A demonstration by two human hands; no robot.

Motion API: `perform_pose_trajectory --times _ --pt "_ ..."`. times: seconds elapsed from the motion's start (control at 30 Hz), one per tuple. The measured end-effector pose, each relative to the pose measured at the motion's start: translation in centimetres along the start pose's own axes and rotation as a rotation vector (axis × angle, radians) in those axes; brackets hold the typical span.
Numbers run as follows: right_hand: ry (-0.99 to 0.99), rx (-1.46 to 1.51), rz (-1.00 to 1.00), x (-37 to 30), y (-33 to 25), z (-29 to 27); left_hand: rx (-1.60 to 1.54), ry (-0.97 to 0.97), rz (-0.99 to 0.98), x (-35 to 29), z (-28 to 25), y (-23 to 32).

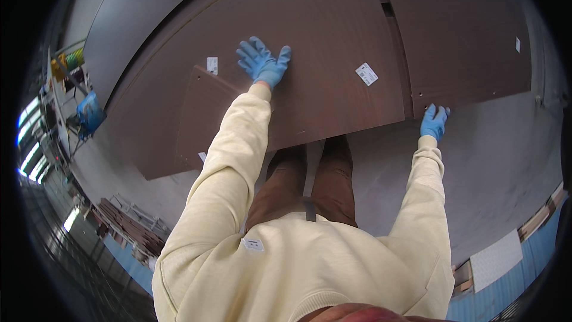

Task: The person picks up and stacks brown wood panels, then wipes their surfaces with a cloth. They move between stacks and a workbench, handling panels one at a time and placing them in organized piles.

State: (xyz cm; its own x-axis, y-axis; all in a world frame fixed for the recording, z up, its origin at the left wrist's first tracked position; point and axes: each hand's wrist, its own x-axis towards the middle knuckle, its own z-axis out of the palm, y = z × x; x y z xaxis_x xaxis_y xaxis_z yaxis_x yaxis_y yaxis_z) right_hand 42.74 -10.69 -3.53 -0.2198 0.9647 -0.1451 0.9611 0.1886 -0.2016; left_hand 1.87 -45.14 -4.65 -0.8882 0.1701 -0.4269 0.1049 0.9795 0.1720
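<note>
My left hand (264,64), in a blue glove, lies flat with spread fingers on a large dark brown panel (322,36). Beside it a smaller brown panel piece (205,107) rests on the large one, running partly under my left forearm. At the near edge of another brown panel (465,36) on the right, my blue-gloved right hand (434,124) has its bent fingertips closed on the border close to the corner. Its thumb and the panel's underside are hard to make out. White labels (366,74) are stuck on the panels.
A dark, smooth panel (143,15) lies at the far left. Blue material (90,113) hangs by a metal frame on the left. Stacked brown boards (128,223) stand at the lower left. Grey floor (381,173) surrounds my legs; a white sheet (497,259) sits at the lower right.
</note>
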Motion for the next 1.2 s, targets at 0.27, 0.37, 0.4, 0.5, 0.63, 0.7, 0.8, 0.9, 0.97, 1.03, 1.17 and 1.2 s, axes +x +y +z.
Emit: perform_pose_trajectory --times 0.27,0.37,0.4,0.5,0.63,0.7,0.8,0.9,0.97,1.03,1.17,1.2 --pt "0.125 -0.001 -0.748 -8.3 -10.6 0.0 -0.347 0.334 0.112 -3.4 -2.2 -5.4" --pt "-0.121 0.298 -0.985 -15.0 -19.5 0.6 -0.299 0.711 -0.128 -8.8 -3.3 -15.3" --pt "-0.177 0.320 -1.069 -17.0 -22.1 0.9 -0.270 0.795 -0.256 -11.0 -3.3 -19.2" --pt "-0.347 0.396 -1.160 -22.8 -28.1 2.2 -0.116 0.653 -0.808 -18.3 -2.5 -31.6" --pt "-0.412 0.305 -1.196 -28.5 -32.8 5.3 -0.441 0.235 -1.415 -26.3 0.6 -45.1" --pt "-0.404 0.256 -1.192 -31.2 -34.1 6.7 -0.973 0.292 -1.309 -29.3 2.6 -49.3" --pt "-0.371 0.091 -1.175 -34.3 -34.8 8.2 -1.233 0.160 -1.248 -29.9 5.2 -53.3" --pt "-0.341 0.011 -1.092 -36.4 -35.2 9.1 -1.720 0.184 -1.115 -28.6 7.3 -54.2" --pt "-0.304 0.016 -1.038 -37.3 -35.8 9.4 -1.774 0.141 -1.159 -27.8 7.6 -53.9" --pt "-0.311 -0.010 -0.953 -37.9 -36.6 9.4 -1.600 0.099 -1.214 -27.5 7.0 -53.0" --pt "-0.466 -0.059 -0.626 -37.3 -39.4 8.4 -1.209 0.281 -1.258 -28.4 3.4 -50.8" --pt "-0.503 -0.075 -0.625 -36.8 -40.1 8.1 -1.135 0.342 -1.258 -28.5 2.2 -50.4"
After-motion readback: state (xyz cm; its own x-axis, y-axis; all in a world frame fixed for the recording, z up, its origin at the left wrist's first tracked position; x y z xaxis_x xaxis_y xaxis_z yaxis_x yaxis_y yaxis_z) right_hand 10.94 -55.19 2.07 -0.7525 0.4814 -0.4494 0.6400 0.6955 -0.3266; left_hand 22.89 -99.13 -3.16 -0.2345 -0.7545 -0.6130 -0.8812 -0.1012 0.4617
